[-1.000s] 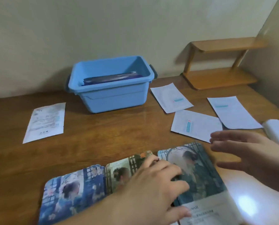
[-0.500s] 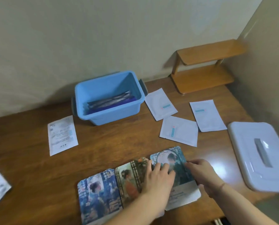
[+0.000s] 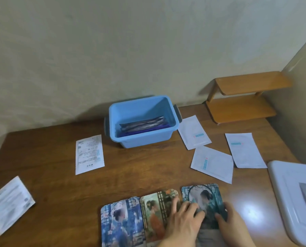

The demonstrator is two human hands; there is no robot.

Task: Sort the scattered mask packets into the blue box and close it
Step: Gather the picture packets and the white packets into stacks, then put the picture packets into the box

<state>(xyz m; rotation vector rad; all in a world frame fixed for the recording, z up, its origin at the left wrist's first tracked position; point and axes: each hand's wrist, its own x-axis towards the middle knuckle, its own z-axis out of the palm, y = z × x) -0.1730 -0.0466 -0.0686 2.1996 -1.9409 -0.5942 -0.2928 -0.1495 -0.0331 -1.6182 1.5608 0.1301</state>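
Note:
The open blue box (image 3: 141, 139) stands at the back of the wooden table with several dark purple packets (image 3: 143, 124) lying inside. Three illustrated mask packets lie side by side at the front edge: a blue one (image 3: 121, 221), an orange one (image 3: 155, 209) and a teal one (image 3: 203, 195). My left hand (image 3: 184, 223) rests flat across the orange and teal packets, fingers straight. My right hand (image 3: 232, 223) grips the teal packet's right edge, thumb on top. Three white packets (image 3: 194, 131) (image 3: 212, 164) (image 3: 245, 149) lie to the right of the box.
The white box lid (image 3: 298, 198) lies at the table's right edge. Two more white printed packets lie to the left, one near the box (image 3: 89, 154) and one at the far left (image 3: 9, 204). A small wooden shelf (image 3: 243, 97) stands in the back right corner.
My right hand came in from the right and took hold of the teal packet's edge. My left hand stayed on the illustrated packets. The view pulled back, showing the lid and the far left packet.

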